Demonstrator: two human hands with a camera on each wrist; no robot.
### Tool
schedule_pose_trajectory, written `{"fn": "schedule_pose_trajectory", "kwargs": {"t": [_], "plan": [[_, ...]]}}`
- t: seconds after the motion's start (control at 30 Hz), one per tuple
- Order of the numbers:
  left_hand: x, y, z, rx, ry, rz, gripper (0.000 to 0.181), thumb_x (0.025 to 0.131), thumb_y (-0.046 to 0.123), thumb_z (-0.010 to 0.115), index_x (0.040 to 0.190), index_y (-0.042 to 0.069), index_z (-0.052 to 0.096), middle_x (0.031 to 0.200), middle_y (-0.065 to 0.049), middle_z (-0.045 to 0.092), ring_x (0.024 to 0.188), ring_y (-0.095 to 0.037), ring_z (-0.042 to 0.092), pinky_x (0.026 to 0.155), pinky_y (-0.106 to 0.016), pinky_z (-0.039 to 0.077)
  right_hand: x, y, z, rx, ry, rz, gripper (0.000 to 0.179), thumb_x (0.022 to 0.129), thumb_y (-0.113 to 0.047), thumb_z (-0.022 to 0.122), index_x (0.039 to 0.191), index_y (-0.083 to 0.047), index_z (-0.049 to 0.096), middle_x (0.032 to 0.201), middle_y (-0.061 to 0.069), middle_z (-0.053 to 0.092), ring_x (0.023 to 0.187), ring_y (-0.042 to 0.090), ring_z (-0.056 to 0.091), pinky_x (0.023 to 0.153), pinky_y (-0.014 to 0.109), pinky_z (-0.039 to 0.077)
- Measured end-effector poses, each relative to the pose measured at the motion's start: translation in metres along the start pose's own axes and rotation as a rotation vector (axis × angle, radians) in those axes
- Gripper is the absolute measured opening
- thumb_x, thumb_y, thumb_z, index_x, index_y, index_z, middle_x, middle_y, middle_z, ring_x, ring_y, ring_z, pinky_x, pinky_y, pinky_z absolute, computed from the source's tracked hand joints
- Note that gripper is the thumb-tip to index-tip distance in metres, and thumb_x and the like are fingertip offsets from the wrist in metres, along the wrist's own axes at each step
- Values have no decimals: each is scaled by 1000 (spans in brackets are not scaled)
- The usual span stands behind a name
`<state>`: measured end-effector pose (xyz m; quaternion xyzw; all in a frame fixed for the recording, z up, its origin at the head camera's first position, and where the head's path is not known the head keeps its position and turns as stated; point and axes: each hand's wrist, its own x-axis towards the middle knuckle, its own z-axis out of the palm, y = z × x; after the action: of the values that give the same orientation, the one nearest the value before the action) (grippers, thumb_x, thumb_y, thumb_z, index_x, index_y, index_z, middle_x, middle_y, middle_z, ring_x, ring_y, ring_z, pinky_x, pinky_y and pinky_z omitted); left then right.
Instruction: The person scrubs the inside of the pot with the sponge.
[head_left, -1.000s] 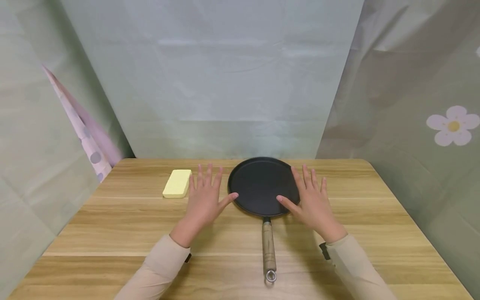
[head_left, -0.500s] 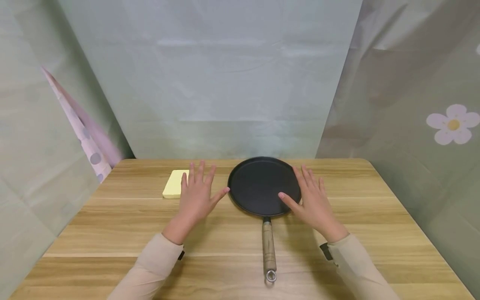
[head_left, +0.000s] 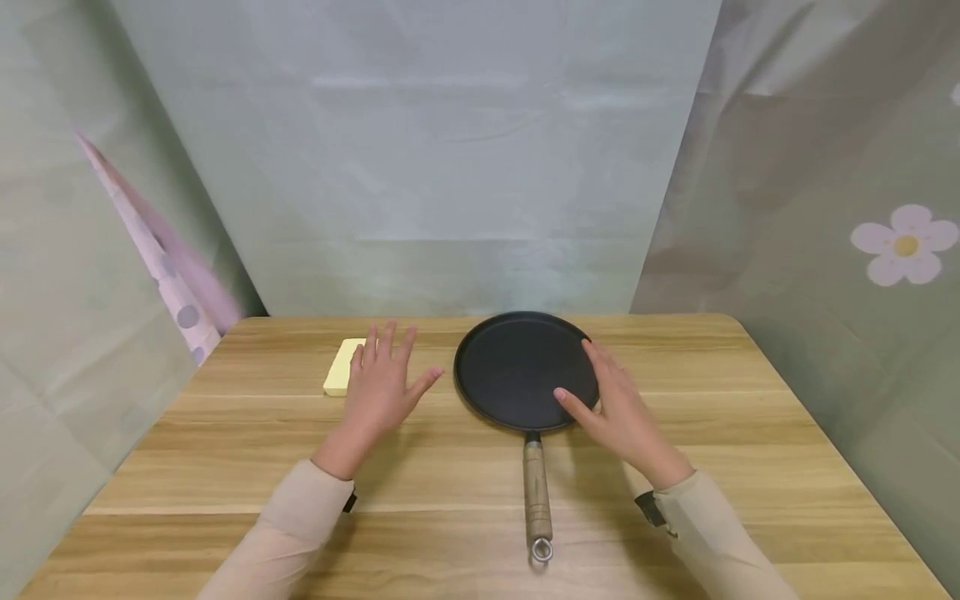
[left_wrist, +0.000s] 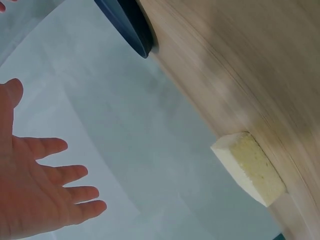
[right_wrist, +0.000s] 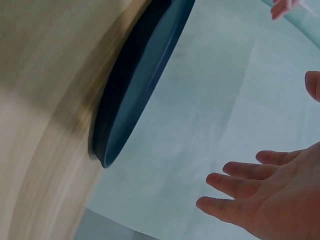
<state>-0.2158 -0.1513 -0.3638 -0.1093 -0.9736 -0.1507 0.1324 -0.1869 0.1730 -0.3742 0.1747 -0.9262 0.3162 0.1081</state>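
Observation:
A pale yellow sponge-like block (head_left: 340,371) lies on the left of the wooden table, partly hidden in the head view by my left hand (head_left: 377,390). That hand hovers with fingers spread, apart from the block (left_wrist: 255,170) in the left wrist view. A round, flat black frying pan (head_left: 517,371) rests at the middle, its wooden handle (head_left: 537,496) pointing toward me and ending in a metal ring. Over the pan's right rim is my right hand (head_left: 622,417), its fingers extended and holding nothing. The right wrist view shows a gap between this hand (right_wrist: 280,195) and the pan (right_wrist: 137,85).
The wooden table (head_left: 262,450) has rounded far corners. Behind it hangs a plain grey-green sheet (head_left: 450,167). Curtains stand at both sides, the right one with a printed flower (head_left: 906,246).
My left hand has moved left, away from the pan and over part of the yellow block. My right hand has stayed near the pan's right rim, its fingers drawn closer together.

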Motion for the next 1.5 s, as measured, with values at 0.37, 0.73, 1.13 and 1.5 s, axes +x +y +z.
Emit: {"fn": "schedule_pose_trajectory", "kwargs": {"t": [0.37,0.73,1.13,1.5], "plan": [[7,-21,-3,-13,13,-11,77,95,50,53,149,1,30,151,-29,22,140,-49,13,110,-63,13,-9,-2,6,196,-66,89,78,95,-48,54,155,-14,17,156,19,22,139,43,26,107,61,26],[13,-42,-5,-18,10,-53,75,96,47,54,148,-1,30,149,-31,24,138,-50,18,109,-63,16,-13,1,11,340,-124,115,69,96,-35,59,150,-4,29,149,22,36,134,42,36,104,56,34],[15,-62,-10,9,11,-37,72,97,40,55,147,-4,30,148,-34,23,136,-53,18,107,-65,17,-19,0,12,529,-246,218,65,96,-35,60,146,-2,37,143,21,45,130,36,45,103,47,41],[15,-79,-9,5,-42,-57,72,96,34,56,150,-2,24,149,-35,19,136,-54,15,107,-66,15,-25,2,20,550,-278,281,60,94,-36,62,138,2,48,130,18,58,120,33,55,97,45,46]]}}
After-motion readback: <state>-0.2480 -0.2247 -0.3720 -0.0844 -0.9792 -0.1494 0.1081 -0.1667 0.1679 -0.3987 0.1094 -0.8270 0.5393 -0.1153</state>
